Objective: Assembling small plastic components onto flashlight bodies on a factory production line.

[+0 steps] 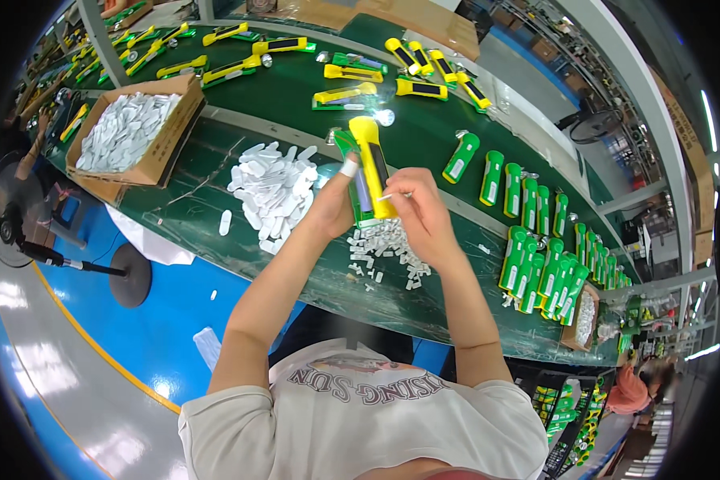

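My left hand (334, 204) grips a flashlight with a yellow half (365, 132) bearing a dark panel and a green half beside it, a bluish cylinder showing between them. A white band wraps the thumb. My right hand (424, 212) is closed in a pinch at the flashlight's lower end, on a small white piece (386, 197) that touches or nearly touches the yellow side. Beneath the hands lies a scatter of tiny white plastic parts (380, 248). Left of them is a pile of longer white oval pieces (268, 188).
A cardboard box (176, 140) full of white oval pieces stands at the left. Yellow-and-green flashlights (352, 72) lie along the green belt (296, 88) behind. Several green flashlights (528, 272) cluster at the right, near a small box (570, 332) of white parts. A fan (128, 272) stands on the floor at left.
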{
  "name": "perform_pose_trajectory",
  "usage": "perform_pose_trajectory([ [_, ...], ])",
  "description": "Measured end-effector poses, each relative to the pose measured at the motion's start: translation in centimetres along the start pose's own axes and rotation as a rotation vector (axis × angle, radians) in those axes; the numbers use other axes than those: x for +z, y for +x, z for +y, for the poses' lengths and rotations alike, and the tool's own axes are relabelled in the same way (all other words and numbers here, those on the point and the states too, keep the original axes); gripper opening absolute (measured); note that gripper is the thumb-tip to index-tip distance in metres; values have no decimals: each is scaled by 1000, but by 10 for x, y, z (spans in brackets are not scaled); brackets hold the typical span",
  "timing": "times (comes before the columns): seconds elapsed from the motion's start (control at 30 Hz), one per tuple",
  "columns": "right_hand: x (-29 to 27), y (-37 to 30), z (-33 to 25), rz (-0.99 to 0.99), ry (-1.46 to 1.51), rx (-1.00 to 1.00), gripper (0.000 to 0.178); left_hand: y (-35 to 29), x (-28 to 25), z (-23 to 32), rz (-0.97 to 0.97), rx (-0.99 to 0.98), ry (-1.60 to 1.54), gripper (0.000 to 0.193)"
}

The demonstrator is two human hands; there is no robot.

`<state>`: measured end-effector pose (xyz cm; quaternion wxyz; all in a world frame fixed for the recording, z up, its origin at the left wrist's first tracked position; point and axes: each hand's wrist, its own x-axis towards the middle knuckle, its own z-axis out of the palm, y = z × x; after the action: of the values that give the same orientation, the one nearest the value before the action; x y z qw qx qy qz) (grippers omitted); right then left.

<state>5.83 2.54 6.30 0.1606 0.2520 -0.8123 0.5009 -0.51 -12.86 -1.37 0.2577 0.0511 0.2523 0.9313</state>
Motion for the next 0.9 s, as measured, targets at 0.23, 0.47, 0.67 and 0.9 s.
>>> perform_pose_trajectory([
  [0.23, -38, 54, -26, -404, -184, 144, 29, -11, 26, -8, -362, -152, -54, 55],
  [0.47, -55, 74, -37, -673, -170, 191, 38, -20, 30, -7, -464, -75, 20, 84],
  [0.67, -53, 66, -43, -705, -309, 332, 35, -25, 30, -9, -355, -98, 39, 81],
  [0.9, -27, 65, -21, -225, -811, -358, 52, -23, 33, -46, -362, -51, 20, 66],
])
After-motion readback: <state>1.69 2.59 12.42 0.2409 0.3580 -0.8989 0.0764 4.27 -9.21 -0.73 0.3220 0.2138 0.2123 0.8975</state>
